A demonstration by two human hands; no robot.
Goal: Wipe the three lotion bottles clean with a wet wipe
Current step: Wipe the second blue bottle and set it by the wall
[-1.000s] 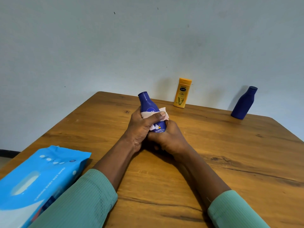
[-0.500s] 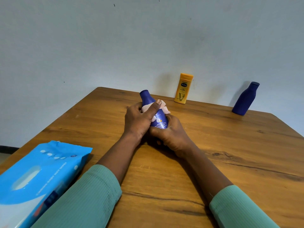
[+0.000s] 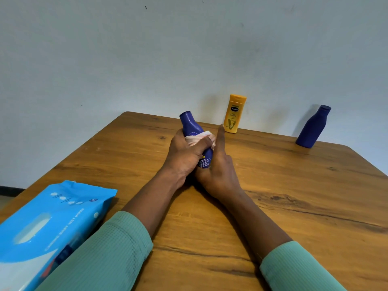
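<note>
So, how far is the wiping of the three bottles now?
Done: a wet wipe is out and in use. In hand: the left hand grips it around the near blue bottle, with the right hand at the bottle's base. Left, as it seems: the yellow bottle and the far blue bottle stand by the wall, untouched; nothing shows whether they are already wiped.
</note>
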